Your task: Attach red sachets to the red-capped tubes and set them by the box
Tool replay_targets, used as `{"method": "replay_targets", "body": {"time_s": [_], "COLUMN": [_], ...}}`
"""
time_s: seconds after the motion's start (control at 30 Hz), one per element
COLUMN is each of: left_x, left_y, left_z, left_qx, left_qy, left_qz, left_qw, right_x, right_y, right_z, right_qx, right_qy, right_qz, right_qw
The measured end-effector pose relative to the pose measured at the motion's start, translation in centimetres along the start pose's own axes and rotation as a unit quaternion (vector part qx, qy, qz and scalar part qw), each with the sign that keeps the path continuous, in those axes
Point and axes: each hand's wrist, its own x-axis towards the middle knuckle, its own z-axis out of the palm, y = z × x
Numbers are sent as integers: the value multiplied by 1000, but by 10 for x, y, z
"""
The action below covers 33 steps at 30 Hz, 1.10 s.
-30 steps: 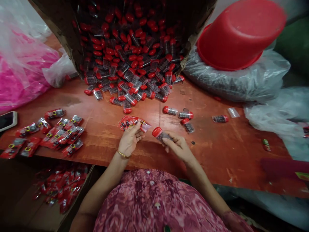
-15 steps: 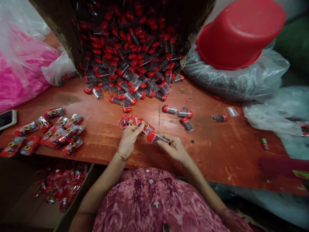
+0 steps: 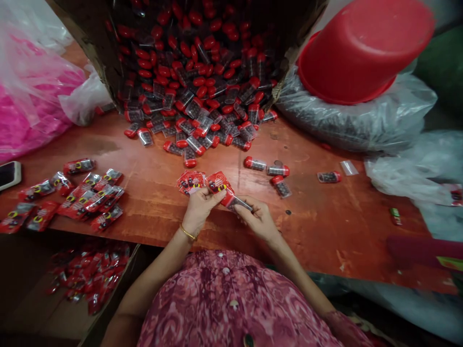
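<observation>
My left hand (image 3: 200, 208) pinches a red printed sleeve (image 3: 217, 181) between thumb and fingers. In my right hand (image 3: 259, 219) is a small clear tube (image 3: 241, 203) with dark contents, its capped end meeting the sleeve; the sleeve covers part of the red cap, and how far it reaches is hidden by my fingers. A small stack of similar red printed sleeves (image 3: 188, 181) lies on the table just beyond my left hand. Several red-capped tubes (image 3: 255, 164) lie loose to the right of it.
An open carton (image 3: 87, 53) spills a heap of red-capped tubes (image 3: 195, 113) at the back. Sleeved tubes (image 3: 88, 197) lie at left, above a lower box (image 3: 108, 315) of more. A phone (image 3: 10, 174), a red bucket (image 3: 361, 53) and plastic bags (image 3: 361, 125) stand around.
The tube and the sleeve have come together; the sleeve now overlaps the tube's red cap. My left hand has shifted right towards my right hand.
</observation>
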Motion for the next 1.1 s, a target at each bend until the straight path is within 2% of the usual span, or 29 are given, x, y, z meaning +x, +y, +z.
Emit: {"method": "replay_targets", "body": {"time_s": [0.2, 0.3, 0.43, 0.5, 0.6, 0.67, 0.77, 0.87, 0.97, 1.03, 1.1], "left_x": [0, 0, 1, 2, 4, 5, 3, -1, -4, -5, -4], "left_y": [-14, -15, -12, -11, -10, -12, -18, -25, -25, -19, -13], "left_z": [8, 10, 11, 11, 9, 8, 6, 7, 8, 6, 3], "left_qx": [-74, -99, -120, -126, -134, -135, -116, -77, -49, -64, -95], "left_qy": [40, 48, 17, 2, -15, -23, -30, -38, -63, -48, -12], "left_qz": [5, -10, -35, -40, -36, -37, -25, 0, -20, -20, -1], "left_qw": [996, 994, 992, 991, 990, 990, 992, 996, 997, 997, 995], "right_x": [5, 8, 12, 12, 11, 10, 9, 11, 11, 11, 11], "right_y": [15, 18, 16, 16, 17, 18, 21, 20, 17, 14, 12], "right_z": [13, 13, 11, 14, 22, 27, 29, 32, 35, 34, 31], "right_qx": [69, 57, 39, 19, -30, -39, -3, 69, 146, 177, 179], "right_qy": [71, 36, -17, -7, 51, 55, 26, 44, 35, -6, -22], "right_qz": [28, 34, 45, 16, -57, -66, -31, 12, 48, 58, 53], "right_qw": [995, 997, 998, 1000, 997, 996, 999, 997, 987, 982, 982]}}
